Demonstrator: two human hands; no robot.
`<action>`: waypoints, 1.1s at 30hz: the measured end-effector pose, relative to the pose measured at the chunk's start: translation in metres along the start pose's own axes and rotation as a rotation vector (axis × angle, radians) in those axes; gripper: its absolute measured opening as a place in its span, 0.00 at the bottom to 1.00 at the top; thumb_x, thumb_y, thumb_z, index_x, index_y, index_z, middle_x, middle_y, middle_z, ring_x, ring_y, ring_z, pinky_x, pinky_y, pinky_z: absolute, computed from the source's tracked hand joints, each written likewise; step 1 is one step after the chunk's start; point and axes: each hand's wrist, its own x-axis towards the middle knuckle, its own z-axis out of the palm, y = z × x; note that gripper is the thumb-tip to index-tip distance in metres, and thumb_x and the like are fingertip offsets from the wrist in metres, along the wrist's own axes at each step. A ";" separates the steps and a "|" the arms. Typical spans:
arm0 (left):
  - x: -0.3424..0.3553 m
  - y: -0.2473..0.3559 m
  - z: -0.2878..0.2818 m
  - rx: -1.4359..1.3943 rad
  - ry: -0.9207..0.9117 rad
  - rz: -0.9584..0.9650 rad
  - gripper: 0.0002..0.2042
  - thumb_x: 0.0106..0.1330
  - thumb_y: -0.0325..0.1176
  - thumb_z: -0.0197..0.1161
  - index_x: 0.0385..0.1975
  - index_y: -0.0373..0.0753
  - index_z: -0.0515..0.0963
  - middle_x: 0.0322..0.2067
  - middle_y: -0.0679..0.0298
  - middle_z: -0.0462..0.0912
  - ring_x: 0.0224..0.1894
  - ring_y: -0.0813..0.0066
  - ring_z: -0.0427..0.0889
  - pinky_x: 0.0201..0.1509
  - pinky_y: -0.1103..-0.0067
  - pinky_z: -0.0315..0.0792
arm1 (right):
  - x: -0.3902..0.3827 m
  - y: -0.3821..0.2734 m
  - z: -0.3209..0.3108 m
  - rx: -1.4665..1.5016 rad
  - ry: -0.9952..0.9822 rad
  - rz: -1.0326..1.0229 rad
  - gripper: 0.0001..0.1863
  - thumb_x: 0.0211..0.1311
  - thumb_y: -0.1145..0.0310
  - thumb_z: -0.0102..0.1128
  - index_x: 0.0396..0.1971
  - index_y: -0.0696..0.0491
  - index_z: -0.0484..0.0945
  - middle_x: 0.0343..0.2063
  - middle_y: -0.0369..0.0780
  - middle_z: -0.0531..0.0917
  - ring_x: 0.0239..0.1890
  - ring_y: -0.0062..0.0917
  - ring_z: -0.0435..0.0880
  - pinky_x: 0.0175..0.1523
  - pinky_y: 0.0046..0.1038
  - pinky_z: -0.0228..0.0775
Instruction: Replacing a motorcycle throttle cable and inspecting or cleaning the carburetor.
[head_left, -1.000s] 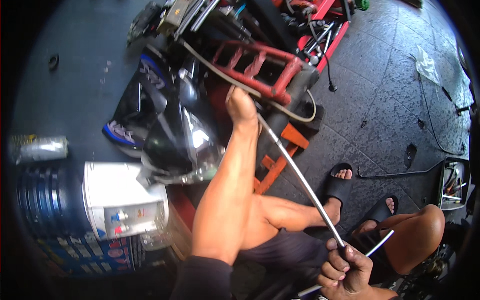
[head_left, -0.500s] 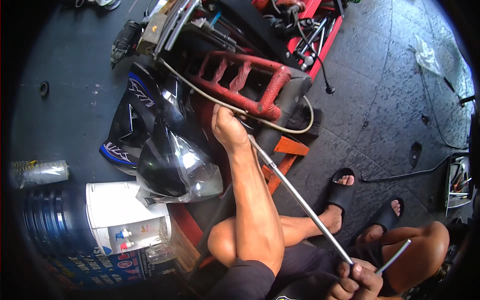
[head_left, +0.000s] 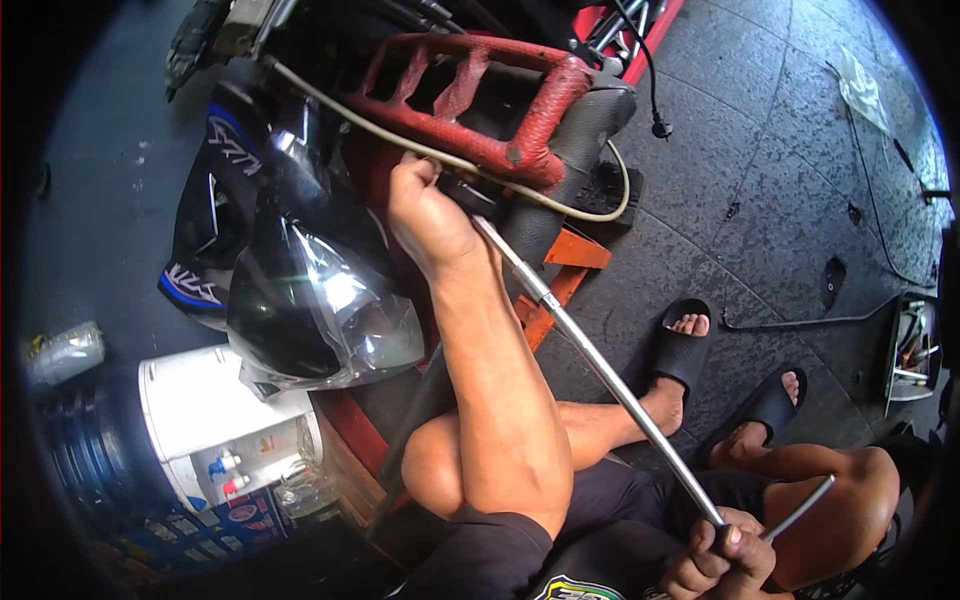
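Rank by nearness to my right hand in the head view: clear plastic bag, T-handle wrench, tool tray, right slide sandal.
From your right hand:
1. T-handle wrench, in its grip.
2. Right slide sandal, on your foot.
3. Tool tray, toward the right edge.
4. Clear plastic bag, floor at upper right.

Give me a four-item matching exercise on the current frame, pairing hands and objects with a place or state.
1. left hand
2. power plug
3. right hand
4. water dispenser

A. closed around the near end of the chrome T-handle wrench
B. white, with a blue tap and a red tap
C. at the wrench's far end, next to the beige hose
D. black, at the end of a cable

Pairs: 1-C, 2-D, 3-A, 4-B
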 end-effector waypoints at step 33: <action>-0.010 0.003 0.005 0.369 -0.028 0.128 0.10 0.55 0.28 0.44 0.21 0.38 0.74 0.17 0.70 0.67 0.21 0.82 0.62 0.28 0.84 0.57 | -0.004 -0.070 0.025 0.004 0.133 0.145 0.15 0.70 0.63 0.51 0.32 0.61 0.68 0.11 0.29 0.55 0.09 0.14 0.50 0.14 0.20 0.41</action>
